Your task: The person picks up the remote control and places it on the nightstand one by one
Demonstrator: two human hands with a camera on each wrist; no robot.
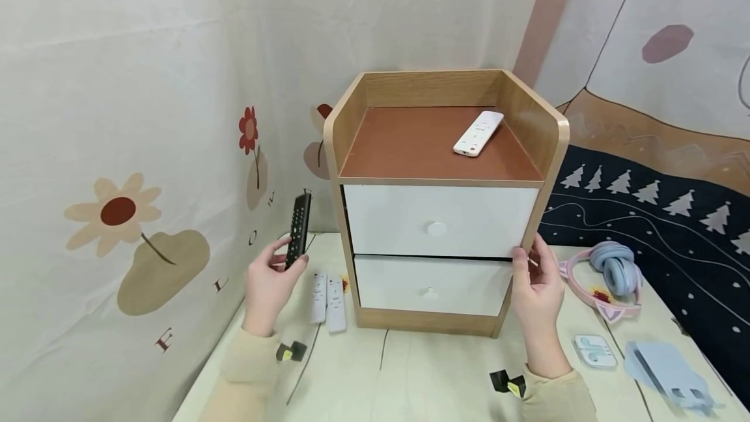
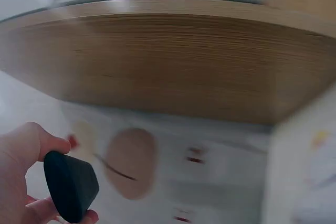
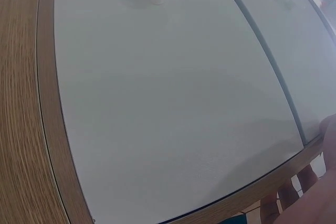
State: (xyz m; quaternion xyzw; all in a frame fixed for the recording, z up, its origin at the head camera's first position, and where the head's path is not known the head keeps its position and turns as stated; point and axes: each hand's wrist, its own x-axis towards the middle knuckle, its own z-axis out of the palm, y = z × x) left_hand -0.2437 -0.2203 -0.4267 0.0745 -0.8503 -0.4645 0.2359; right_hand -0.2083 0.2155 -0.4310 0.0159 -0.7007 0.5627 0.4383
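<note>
My left hand [image 1: 272, 285] holds a black remote control [image 1: 299, 230] upright, to the left of a small wooden cabinet [image 1: 448, 182]. In the left wrist view the dark end of that remote [image 2: 71, 186] shows between thumb and fingers, beside the cabinet's wooden side [image 2: 173, 66]. My right hand [image 1: 538, 292] grips the cabinet's right edge, thumb at the front and fingers round the side. Both white drawers, the upper [image 1: 387, 220] and the lower [image 1: 387, 284], are closed. A white remote [image 1: 478, 133] lies on the cabinet's brown top.
Two white remotes [image 1: 336, 305] lie side by side left of the cabinet. On the right are pink and blue cat-ear headphones [image 1: 618, 269], a small case of earphones [image 1: 595, 351] and a light-blue stand [image 1: 674, 376]. Printed cloth hangs behind the white table [image 1: 422, 376].
</note>
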